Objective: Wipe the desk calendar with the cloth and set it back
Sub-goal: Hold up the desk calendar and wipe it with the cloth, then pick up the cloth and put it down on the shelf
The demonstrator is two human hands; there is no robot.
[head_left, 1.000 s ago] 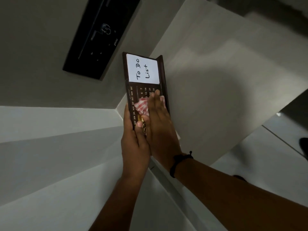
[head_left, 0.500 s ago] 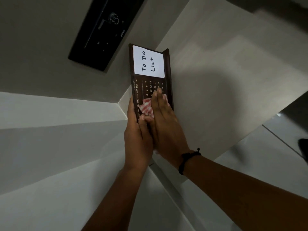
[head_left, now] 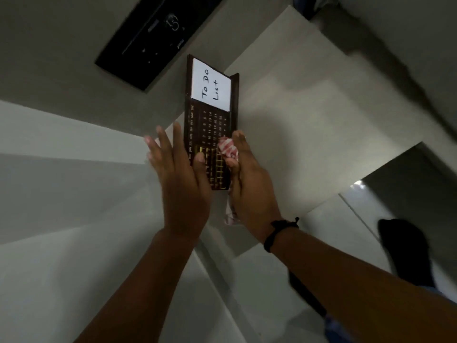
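The desk calendar point(head_left: 213, 120) is a dark brown board with gold month names and numbers and a white "To Do List" note point(head_left: 210, 85) at its top. It is held up in the middle of the view. My right hand point(head_left: 249, 191) is at its lower right edge, closed on the bunched red-and-white checked cloth point(head_left: 228, 150), which presses on the calendar's face; a tail of the cloth hangs below my palm. My left hand point(head_left: 180, 186) is at the lower left with fingers spread apart beside the calendar, and only the thumb rests on its face.
A black panel point(head_left: 158, 33) with small controls is fixed to the grey wall behind the calendar. A pale desk top point(head_left: 316, 125) stretches to the right. Lower right are floor tiles point(head_left: 366, 214) and a dark foot point(head_left: 405, 253).
My right hand slid with the cloth from the middle of the calendar's face to its right edge. My left hand loosened its grip on the left edge and spread its fingers.
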